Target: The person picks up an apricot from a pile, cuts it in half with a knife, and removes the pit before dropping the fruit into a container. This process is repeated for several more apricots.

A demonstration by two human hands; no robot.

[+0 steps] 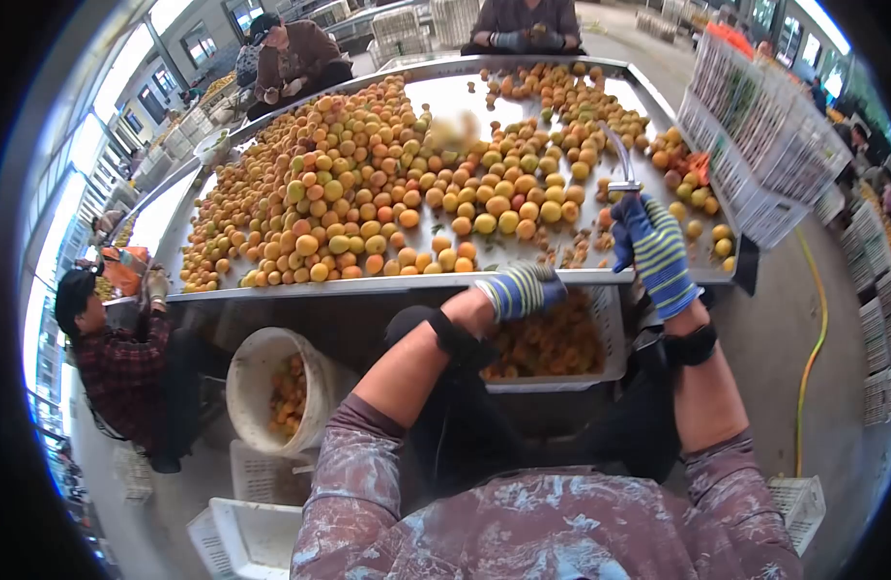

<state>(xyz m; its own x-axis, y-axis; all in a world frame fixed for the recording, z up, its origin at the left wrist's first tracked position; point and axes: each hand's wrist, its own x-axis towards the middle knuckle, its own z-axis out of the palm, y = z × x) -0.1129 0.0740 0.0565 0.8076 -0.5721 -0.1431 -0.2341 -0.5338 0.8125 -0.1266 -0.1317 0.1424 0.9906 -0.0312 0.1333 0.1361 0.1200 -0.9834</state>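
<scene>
My right hand (pixel 658 253), in a blue and yellow striped glove, is closed around a curved knife (pixel 619 155) at the table's near edge. Its thin metal blade points up and away from me, over the tabletop. My left hand (pixel 523 292), in a matching glove, has its fingers curled at the table's edge, above a white crate (pixel 613 338) of opened apricots (pixel 547 340). What those fingers hold, if anything, is hidden. Whole apricots (pixel 344 184) are heaped on the metal table (pixel 445 237), with scattered scraps (pixel 571 253) near my right hand.
A white bucket (pixel 247 387) holding fruit stands left of my knees, near white crates (pixel 257 532). Stacked crates (pixel 755 145) flank the table's right end. Several people sit around it, one (pixel 126 358) at the left. A yellow hose (pixel 813 329) crosses the floor. A pale blur (pixel 453 130) hangs over the fruit.
</scene>
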